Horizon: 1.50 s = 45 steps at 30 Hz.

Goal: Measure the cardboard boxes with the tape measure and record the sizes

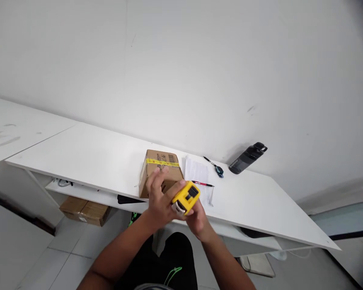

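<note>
A yellow tape measure (187,197) with black and silver parts is held up just in front of the desk's near edge. My right hand (198,221) grips it from behind and below, its fingers mostly hidden by the case. Beside it, my left hand (160,199) has its fingers spread, and the thumb lies against the tape measure's upper left edge. Those spread fingers overlap the view of a brown cardboard box (161,155) with yellow tape, so I cannot tell if they touch it.
White papers (196,169) lie right of the box, with a red pen (202,183) on them. Farther right are a black cord with a dark teal piece (218,170) and a dark bottle (247,158). Another cardboard box (84,210) sits below the white desk (103,161).
</note>
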Motion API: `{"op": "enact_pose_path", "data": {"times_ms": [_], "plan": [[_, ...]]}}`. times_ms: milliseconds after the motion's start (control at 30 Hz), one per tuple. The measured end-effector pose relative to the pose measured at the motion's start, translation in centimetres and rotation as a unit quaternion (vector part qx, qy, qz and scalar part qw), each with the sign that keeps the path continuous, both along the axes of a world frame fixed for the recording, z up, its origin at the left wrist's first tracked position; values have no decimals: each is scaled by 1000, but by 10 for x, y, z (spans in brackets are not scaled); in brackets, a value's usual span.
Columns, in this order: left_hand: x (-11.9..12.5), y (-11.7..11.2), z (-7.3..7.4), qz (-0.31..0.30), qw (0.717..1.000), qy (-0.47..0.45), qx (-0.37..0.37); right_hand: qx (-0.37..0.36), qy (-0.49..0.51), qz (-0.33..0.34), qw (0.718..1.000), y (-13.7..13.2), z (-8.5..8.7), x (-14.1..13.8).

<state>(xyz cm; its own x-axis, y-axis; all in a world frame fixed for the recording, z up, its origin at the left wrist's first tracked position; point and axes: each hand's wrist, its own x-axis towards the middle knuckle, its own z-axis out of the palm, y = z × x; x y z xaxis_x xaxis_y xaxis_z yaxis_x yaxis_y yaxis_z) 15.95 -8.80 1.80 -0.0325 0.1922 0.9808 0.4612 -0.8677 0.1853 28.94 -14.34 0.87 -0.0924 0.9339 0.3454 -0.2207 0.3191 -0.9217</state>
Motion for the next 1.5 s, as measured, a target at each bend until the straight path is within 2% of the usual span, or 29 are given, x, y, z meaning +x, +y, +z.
{"op": "enact_pose_path", "data": {"times_ms": [100,167,233,367,467,600,733,933,1033,1167,1267,1400,1500], "plan": [[-15,7,15,28,998,45,-45,4,70,-58,996,13,9,-34],[-30,9,20,33,993,69,-95,33,67,-92,993,26,20,-38],[-47,11,21,24,984,75,-160,63,22,-116,991,44,38,-31],[-63,31,5,-18,942,20,-334,63,-175,-133,974,92,80,-13],[-56,51,-16,-82,906,-46,-413,57,-295,-108,948,127,96,-12],[-40,60,-36,-180,873,-132,-433,28,-323,-46,945,149,87,-24],[-35,57,-40,-189,865,-155,-439,27,-343,-33,938,147,75,-35],[-34,52,-39,-157,883,-154,-416,60,-418,-69,904,138,82,-28],[-32,54,-37,-146,875,-175,-427,60,-447,-100,887,132,84,-15],[-29,60,-30,-160,867,-181,-435,19,-433,-161,887,124,78,0],[-28,62,-27,-178,862,-161,-446,8,-432,-202,879,121,74,0],[-25,55,-30,-192,857,-131,-460,17,-457,-217,862,118,73,-7],[-25,48,-29,-179,853,-129,-473,27,-470,-213,856,115,74,-8]]}}
